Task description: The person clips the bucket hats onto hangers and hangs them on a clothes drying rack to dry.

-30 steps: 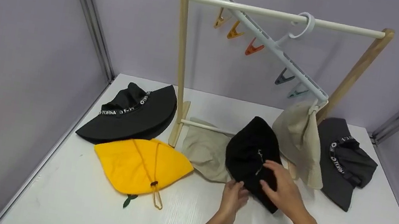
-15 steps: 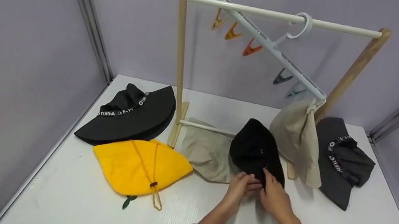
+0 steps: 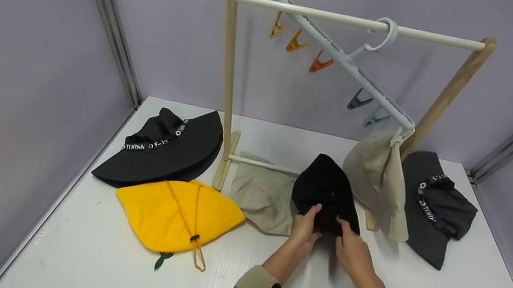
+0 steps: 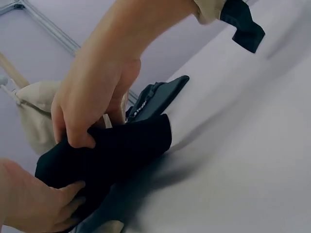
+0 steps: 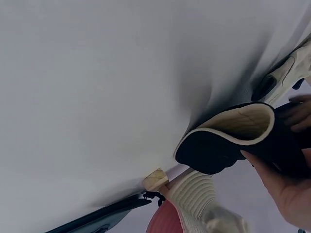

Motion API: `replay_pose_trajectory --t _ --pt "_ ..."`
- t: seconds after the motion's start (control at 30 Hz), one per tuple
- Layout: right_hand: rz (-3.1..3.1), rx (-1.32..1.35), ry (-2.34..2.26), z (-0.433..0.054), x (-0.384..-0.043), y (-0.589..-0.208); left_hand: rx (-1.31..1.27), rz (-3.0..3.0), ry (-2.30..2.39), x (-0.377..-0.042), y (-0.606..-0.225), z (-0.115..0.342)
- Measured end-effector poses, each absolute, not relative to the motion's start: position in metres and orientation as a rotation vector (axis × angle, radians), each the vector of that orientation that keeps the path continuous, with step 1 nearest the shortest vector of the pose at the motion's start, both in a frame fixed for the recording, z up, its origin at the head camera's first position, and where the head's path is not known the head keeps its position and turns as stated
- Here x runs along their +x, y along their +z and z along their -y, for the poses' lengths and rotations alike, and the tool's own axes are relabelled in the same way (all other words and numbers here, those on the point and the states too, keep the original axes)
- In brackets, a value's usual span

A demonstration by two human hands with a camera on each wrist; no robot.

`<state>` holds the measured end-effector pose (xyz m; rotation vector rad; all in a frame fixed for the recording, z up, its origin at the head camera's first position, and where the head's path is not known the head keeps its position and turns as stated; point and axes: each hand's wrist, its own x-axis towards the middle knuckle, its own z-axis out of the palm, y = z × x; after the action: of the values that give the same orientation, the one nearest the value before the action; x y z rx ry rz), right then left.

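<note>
Right of centre in the head view, a black hat (image 3: 324, 187) is held at its lower edge: the left hand (image 3: 304, 230) pinches it, thumb on top, and the right hand (image 3: 356, 254) grips just beside. At middle left, a charcoal hat (image 3: 184, 153) carries a band reading "TORKA"; at middle right, a 2nd dark hat (image 3: 452, 209) shows "TORK", the rest unclear. 1.0 s ago the right hand was spread-fingered over the black hat's silvery markings, now mostly hidden.
</note>
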<state>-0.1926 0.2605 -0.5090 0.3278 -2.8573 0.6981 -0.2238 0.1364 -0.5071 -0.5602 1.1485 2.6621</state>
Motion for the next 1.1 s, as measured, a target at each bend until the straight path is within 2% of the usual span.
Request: replay_pose_trajectory --t 0.2,0.67,0.87,1.1 --pt "2.903 0.328 0.711 -0.260 -0.189 -0.507 -0.668 -1.016 2.720 -0.228 -0.509 -0.139" --pt "3.009 0.316 0.903 -0.260 -0.186 -0.503 -0.571 -1.023 2.857 -0.233 -0.505 -0.143" --pt "2.999 0.375 1.111 -0.263 -0.187 -0.499 -0.412 -1.159 2.866 -0.232 -0.497 -0.141" --pt "2.934 0.274 1.364 -0.261 -0.192 -0.493 -0.193 -1.575 2.779 -0.231 -0.482 -0.139"
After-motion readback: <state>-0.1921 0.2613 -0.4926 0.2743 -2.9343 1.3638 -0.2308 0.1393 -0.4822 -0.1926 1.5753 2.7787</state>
